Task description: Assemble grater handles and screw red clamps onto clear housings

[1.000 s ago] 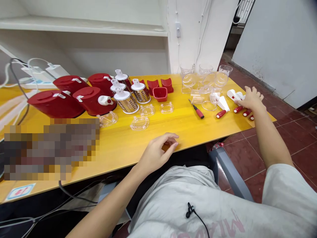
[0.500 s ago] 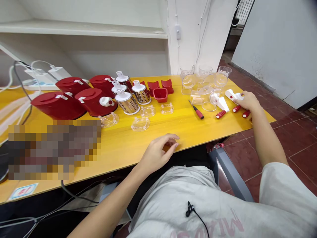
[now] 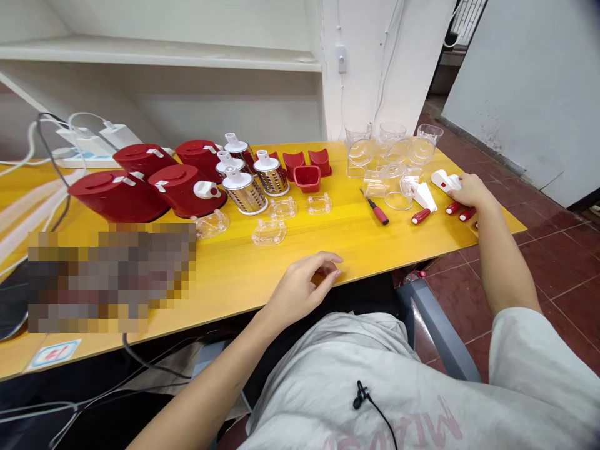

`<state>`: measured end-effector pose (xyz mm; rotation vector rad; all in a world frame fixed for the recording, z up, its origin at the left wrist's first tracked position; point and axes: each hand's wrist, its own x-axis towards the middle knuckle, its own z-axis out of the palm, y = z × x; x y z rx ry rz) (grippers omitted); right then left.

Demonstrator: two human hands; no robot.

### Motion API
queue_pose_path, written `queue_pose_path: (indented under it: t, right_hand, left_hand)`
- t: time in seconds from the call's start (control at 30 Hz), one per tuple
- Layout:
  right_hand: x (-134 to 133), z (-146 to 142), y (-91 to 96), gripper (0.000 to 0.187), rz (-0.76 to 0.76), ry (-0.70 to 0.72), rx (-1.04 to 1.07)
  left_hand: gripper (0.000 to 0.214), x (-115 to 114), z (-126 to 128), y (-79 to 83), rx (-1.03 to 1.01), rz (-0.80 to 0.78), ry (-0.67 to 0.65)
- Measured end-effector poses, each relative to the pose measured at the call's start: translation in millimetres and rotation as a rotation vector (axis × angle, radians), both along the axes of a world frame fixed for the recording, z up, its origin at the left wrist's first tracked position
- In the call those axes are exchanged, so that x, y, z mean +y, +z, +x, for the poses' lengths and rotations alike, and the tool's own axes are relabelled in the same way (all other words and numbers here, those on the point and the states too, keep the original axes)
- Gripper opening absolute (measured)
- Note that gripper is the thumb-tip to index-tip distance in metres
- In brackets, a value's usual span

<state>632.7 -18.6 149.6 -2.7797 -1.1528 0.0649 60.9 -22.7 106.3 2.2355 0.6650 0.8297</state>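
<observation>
Pixelated patch [image 3: 111, 278] at left, white handle [image 3: 444, 180] partly under right hand [image 3: 472, 191], grip unclear

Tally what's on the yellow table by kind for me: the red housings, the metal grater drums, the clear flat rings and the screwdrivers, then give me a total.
Red housings: 4
Metal grater drums: 4
Clear flat rings: 4
Red-handled screwdriver: 1
Total: 13

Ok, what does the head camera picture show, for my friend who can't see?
A seated person's right hand rests on white, red-handled cranks at the right edge of a yellow table, while the left hand lies loosely curled and empty at the near edge. Red housings, metal grater drums and clear cups line the back.
</observation>
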Motion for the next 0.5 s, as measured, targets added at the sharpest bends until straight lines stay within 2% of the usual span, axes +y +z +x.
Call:
queue_pose_path:
  t: [0.13, 0.27, 0.5]
  right_hand:
    - [1, -4, 4.1, 0.072, -0.017, -0.002, 0.029]
    - [-3, -16, 6.1, 0.074, 0.033, 0.000, 0.035]
    - [-23, -60, 11.7, 0.081, 0.193, 0.037, 0.017]
  left_hand:
    - [0.022, 0, 0, -1.1, 0.005, -0.016, 0.003]
    - [0.021, 0, 0, 0.0, 0.001, -0.023, 0.004]
    - [0.020, -1, -1, 2.3, -0.008, -0.037, -0.007]
